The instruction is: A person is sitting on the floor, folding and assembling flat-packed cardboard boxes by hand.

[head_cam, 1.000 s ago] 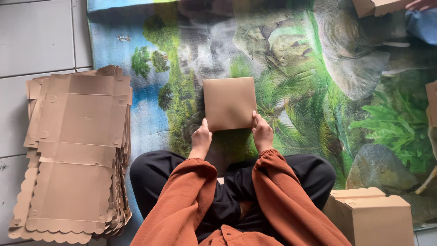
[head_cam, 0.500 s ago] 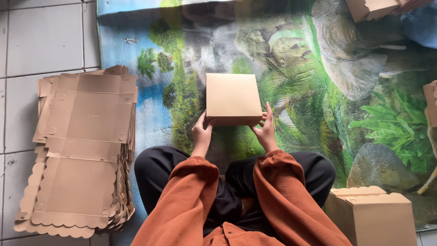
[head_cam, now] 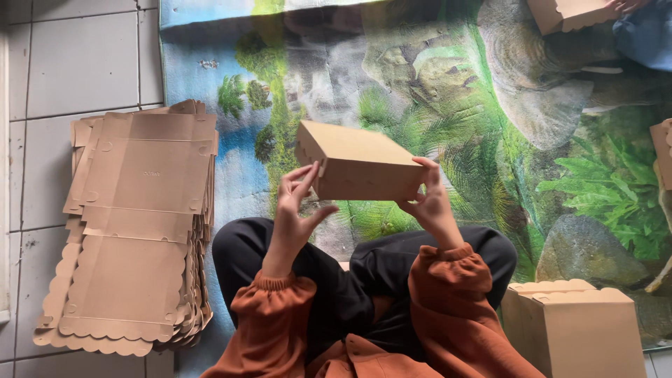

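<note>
Both hands are up at mid-frame w/ a closed brown cardboard box (head_cam: 360, 162) between them, held clear of the lap and tilted, one corner pointing toward upper left. Left hand (head_cam: 297, 206) sits at the box's lower-left edge: its grip is wide apart, thumb and index finger spread in a V, fingertips just touching the box's side wall near a small tab slot — more a steadying touch than a clamp. Right hand (head_cam: 430, 203) is at the box's lower-right corner, fingers curled up over the edge and thumb under; that grip is clamped on the box and carries most of it.

Below the hands: rust-orange sleeves (head_cam: 455, 308) w/ gathered cuffs, and black trousers (head_cam: 350, 280) of crossed legs, bottom centre. The person sits on a mat (head_cam: 490, 105) printed w/ green foliage, rocks and water, which fills centre and right of the frame.

At left, on the grey tiled floor (head_cam: 77, 63), lies a tall stack of flat unfolded box blanks (head_cam: 136, 224) w/ scalloped edges — partly overlapping the mat's left edge. Lower right, just beside the knee, stands a finished box (head_cam: 577, 329) w/ scalloped lid edge. Upper right corner: another folded box (head_cam: 567, 12), next to blue cloth (head_cam: 647, 35). Part of one more box (head_cam: 663, 150) shows at the right edge.
</note>
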